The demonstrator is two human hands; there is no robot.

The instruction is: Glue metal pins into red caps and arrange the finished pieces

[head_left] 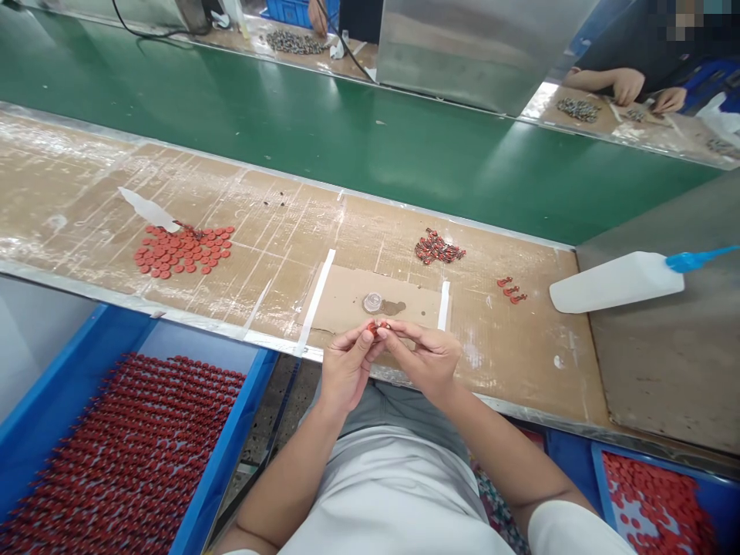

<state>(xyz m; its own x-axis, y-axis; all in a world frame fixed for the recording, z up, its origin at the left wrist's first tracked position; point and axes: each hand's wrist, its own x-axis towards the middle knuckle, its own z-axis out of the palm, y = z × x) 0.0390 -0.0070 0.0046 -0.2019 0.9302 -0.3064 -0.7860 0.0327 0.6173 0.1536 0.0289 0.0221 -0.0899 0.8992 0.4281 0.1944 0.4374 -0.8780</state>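
Near the front edge of the table my left hand [348, 364] and my right hand [426, 356] meet, fingertips pinched together. Between the left fingertips is a small red disc [371, 328]. A tiny red part [384, 326] shows at the right fingertips, its exact shape partly hidden by them. Just beyond the hands, a small round clear dish [373, 302] sits on a taped-down cardboard sheet [341, 297], beside a wet-looking brown stain. Farther right lie a pile of small red-and-dark parts [439, 248] and three red pieces with stems [512, 291].
At left is a pile of red discs [182, 250] with a white pointed strip [147, 208]. A white bottle with blue nozzle [618, 283] lies at right. Blue trays [254, 393] of red pieces flank me below. Beyond the green belt [289, 116], other people's hands [629, 86] handle small parts.
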